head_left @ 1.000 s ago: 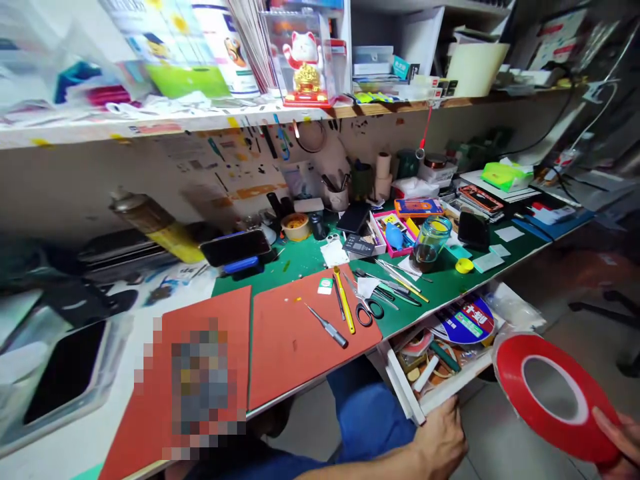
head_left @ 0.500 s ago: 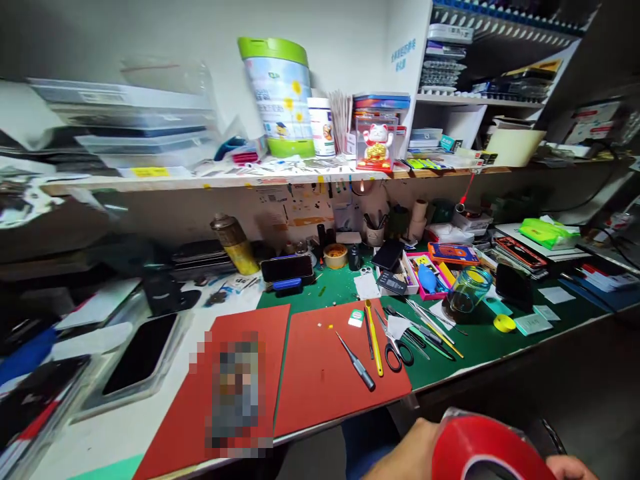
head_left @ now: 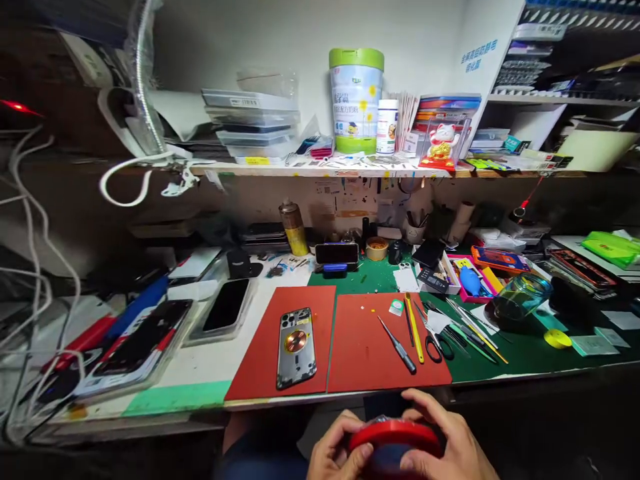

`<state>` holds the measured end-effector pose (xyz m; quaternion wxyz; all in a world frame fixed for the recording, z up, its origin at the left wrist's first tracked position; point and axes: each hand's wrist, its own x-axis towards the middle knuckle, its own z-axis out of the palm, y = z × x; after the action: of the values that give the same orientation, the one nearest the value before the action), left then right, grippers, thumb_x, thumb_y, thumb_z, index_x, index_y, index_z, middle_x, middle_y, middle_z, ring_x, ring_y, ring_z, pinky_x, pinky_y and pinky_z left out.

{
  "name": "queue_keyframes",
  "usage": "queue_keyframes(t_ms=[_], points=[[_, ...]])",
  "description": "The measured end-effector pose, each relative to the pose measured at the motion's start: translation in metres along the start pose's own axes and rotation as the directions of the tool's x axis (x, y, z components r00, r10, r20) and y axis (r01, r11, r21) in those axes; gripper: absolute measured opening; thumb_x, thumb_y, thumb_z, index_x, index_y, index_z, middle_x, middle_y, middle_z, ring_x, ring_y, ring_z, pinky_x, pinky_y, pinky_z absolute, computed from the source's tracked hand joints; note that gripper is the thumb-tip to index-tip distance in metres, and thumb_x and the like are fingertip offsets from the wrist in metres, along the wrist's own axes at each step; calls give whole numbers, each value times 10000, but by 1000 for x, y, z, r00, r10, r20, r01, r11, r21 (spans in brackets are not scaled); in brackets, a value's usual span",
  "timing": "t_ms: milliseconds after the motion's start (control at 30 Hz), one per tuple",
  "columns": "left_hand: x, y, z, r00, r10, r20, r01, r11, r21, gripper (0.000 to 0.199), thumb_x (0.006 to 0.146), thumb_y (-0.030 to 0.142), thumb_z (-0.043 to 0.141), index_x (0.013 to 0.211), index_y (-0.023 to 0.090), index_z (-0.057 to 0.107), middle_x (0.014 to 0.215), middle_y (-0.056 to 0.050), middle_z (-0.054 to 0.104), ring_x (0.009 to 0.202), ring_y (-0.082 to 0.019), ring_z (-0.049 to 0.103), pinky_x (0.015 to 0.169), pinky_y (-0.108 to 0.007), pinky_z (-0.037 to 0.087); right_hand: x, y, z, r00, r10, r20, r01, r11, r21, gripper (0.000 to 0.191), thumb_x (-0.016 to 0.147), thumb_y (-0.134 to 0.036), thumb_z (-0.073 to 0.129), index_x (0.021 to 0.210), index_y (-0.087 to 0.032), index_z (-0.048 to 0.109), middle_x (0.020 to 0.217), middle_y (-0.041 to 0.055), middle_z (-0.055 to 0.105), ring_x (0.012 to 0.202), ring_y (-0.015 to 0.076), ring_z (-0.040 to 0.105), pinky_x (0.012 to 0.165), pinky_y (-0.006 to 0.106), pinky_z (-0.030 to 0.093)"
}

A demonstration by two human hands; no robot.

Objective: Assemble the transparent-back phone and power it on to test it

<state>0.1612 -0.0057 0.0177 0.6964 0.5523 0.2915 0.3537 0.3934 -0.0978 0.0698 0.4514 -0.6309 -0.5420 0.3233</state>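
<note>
Our left hand (head_left: 337,448) and right hand (head_left: 447,437), both half-curled, grip opposite sides of the red tape roll (head_left: 395,433) just off the near edge of the surface (head_left: 175,399).

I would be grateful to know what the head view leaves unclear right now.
All in the head view:
- Lower part of the red roll: cut off by the bottom edge, its sides partly covered by the left hand and right hand.
- Right end of the green packet: cut off by the right edge.
- Fine print on the white bottle: too small.
</note>
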Motion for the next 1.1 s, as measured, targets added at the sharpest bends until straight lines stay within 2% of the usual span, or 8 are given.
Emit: queue_keyframes(t_ms=[67,133,333,567,700,833,933,1100], points=[[-6,15,2,991,56,-123,-51,998,45,228,895,419,794,907,193,768,875,-42,670,844,-187,647,783,-269,511,-1,-9,2,996,84,25,-86,994,73,435,793,-482,873,1133,-219,804,948,50,828,842,224,789,786,239,614],[-9,28,7,976,121,-182,-104,990,98,200,906,396,785,906,198,766,870,-43,704,843,-187,677,779,-260,531,-3,-14,3,993,118,8,-118,984,132,281,862,-458,807,936,-188,828,851,57,818,787,221,781,732,246,614],[-12,30,3,983,56,-177,-37,994,108,234,882,371,816,1021,187,770,1034,-98,773,1020,-249,729,950,-366,564,-13,-12,6,982,185,43,-190,970,151,209,885,-378,785,1006,-220,849,1011,74,837,932,239,787,871,314,624],[-16,27,1,992,51,-119,-33,989,144,346,853,290,857,1162,201,729,1145,-98,773,1098,-244,723,1003,-372,545,-12,-7,5,991,133,29,-136,981,136,147,896,-340,799,992,-239,846,996,59,842,930,236,807,883,323,650],[-10,31,5,998,36,-45,-28,985,173,172,925,294,781,1044,181,734,1024,-80,781,961,-217,742,877,-324,572,-18,3,8,992,123,-8,-121,985,126,163,913,-354,791,1008,-223,812,1075,89,831,981,253,801,876,353,659],[-10,37,11,997,82,-9,-75,946,315,53,973,201,704,1026,193,711,1008,-50,767,942,-181,726,865,-288,552,-28,-15,1,979,-84,-184,53,985,-167,216,880,-221,824,1091,-254,791,1140,95,757,1064,251,727,940,387,614],[-11,40,17,988,137,74,-155,885,439,107,1009,151,634,1087,201,687,1039,-49,760,962,-168,724,881,-279,555,-27,-39,-6,976,-215,-27,196,931,-307,258,938,-130,737,1166,-248,762,1044,83,701,941,210,709,835,322,610],[-10,43,23,973,165,159,-225,818,529,129,1033,159,592,1124,204,672,1057,-62,761,956,-174,732,878,-292,574,-6,-51,-8,958,-212,193,263,918,-295,280,1018,-151,636,1284,-216,690,1055,94,676,909,197,701,789,315,609]])
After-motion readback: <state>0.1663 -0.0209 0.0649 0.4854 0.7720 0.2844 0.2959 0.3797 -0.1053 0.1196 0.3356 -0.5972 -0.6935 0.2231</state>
